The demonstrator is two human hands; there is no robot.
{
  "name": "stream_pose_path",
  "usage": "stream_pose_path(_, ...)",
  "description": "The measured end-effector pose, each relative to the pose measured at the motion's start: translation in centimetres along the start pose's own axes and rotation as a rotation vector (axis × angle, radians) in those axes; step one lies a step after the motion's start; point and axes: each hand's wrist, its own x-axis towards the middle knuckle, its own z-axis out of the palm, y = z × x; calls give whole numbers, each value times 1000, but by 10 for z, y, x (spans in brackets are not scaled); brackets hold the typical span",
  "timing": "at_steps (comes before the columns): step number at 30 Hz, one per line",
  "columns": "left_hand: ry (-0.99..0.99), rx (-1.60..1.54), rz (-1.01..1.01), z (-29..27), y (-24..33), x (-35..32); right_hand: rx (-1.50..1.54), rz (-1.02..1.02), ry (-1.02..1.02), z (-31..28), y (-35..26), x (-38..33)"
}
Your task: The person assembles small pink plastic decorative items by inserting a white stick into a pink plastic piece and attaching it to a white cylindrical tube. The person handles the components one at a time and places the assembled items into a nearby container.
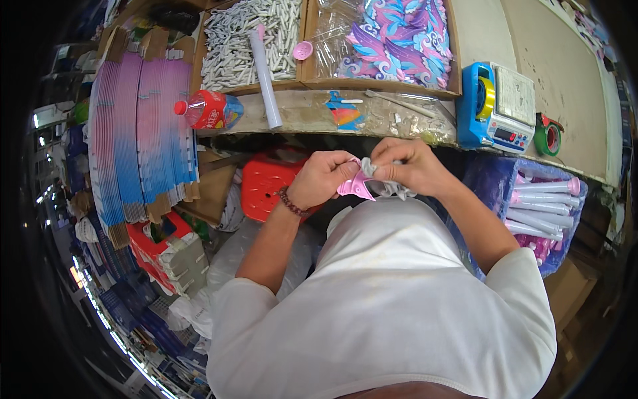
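In front of my chest, my left hand (320,178) pinches a glossy pink fishtail-shaped plastic piece (358,187). My right hand (413,167) is closed on a crumpled whitish-grey cloth (368,167), pressed against the pink piece's upper end. More of that cloth hangs below the right fingers. Both hands are just off the bench's front edge, close together. Beyond them on the bench lie a translucent tube with a pink end (264,80) and a small pink cup-shaped part (303,50).
At the back are a box of small white parts (249,46) and a box of colourful cutouts (399,43). A red-labelled bottle (211,110), blue tape dispenser (477,106), scale (515,100) and green tape roll (547,137) sit on the bench. A bin of tubes (545,206) is at right; stacked cardboard (143,133) left.
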Motion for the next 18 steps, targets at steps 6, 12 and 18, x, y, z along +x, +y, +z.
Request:
stream_pose_path(6, -91, 73, 135, 7, -8, 5, 53, -77, 68, 19, 4, 3)
stream_pose_path(12, 159, 667, 300, 12, -8, 4, -178, 156, 103, 17, 0, 13)
stream_pose_path(18, -68, 239, 173, -7, -7, 2, -111, 85, 61, 23, -11, 13)
